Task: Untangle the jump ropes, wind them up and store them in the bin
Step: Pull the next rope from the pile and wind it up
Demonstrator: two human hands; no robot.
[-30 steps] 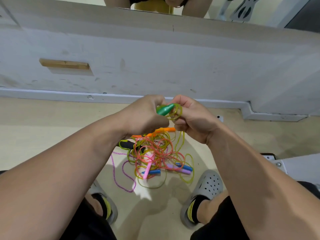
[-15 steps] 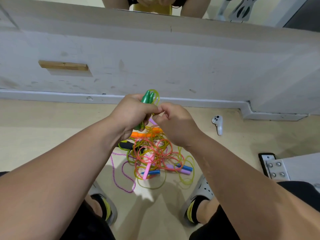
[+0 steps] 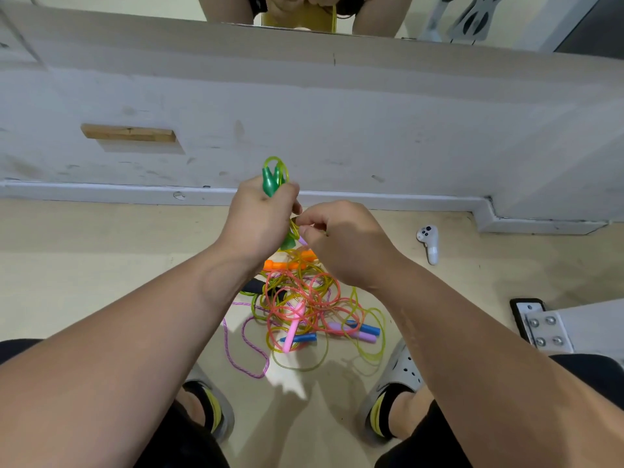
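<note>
The left hand (image 3: 260,217) is clenched around the two green handles (image 3: 271,179) of a yellow-green rope (image 3: 294,228), held upright above the tangle of jump ropes (image 3: 304,305) on the floor (image 3: 101,251). The right hand (image 3: 341,241) pinches that rope just beside them. The cord looks light, limp and springy, likely to snag; the stiff handles seem the surest hold. No bin is in view.

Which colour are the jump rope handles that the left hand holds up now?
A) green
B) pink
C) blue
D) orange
A: the left hand has its grip closed around a pair of green handles, whose tips stick out above the fist, while the orange, blue and pink handles lie in the pile on the floor.
</note>
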